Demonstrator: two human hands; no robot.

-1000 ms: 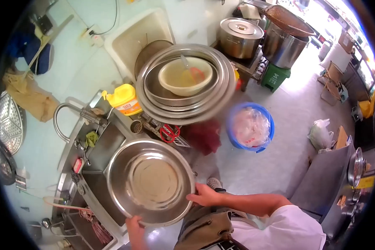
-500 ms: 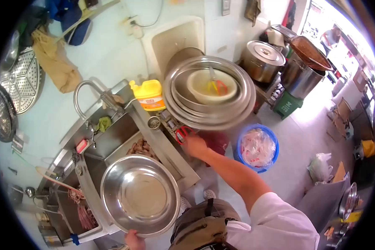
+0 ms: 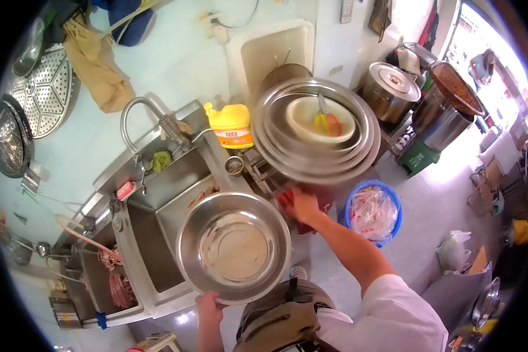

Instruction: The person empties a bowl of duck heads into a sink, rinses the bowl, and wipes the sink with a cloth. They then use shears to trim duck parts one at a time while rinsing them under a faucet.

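Note:
My left hand (image 3: 210,306) grips the lower rim of a wide stainless steel basin (image 3: 233,249), tilted so its bare inside shows. The basin overlaps the sink edge in this view. My right hand (image 3: 306,206) is closed on a red object (image 3: 286,201), blurred and partly covered by the fingers; I cannot tell its kind. Just above that hand stands a stack of large metal basins (image 3: 334,174). A cream bowl (image 3: 299,132) sits in the top one, holding a tool with red and yellow parts (image 3: 328,123).
At left is a steel double sink (image 3: 149,234) with a curved tap (image 3: 125,120); reddish meat (image 3: 121,290) lies in the near bowl. A yellow jug (image 3: 230,126) stands behind. On the floor are a blue bin (image 3: 398,220) with plastic bags and a green bin (image 3: 419,157). Lidded pots (image 3: 387,94) stand beyond.
The steel basin has moved right, away from the sink, with my left hand still on its rim. My right hand has shifted slightly right with the red object. The camera view has turned a little.

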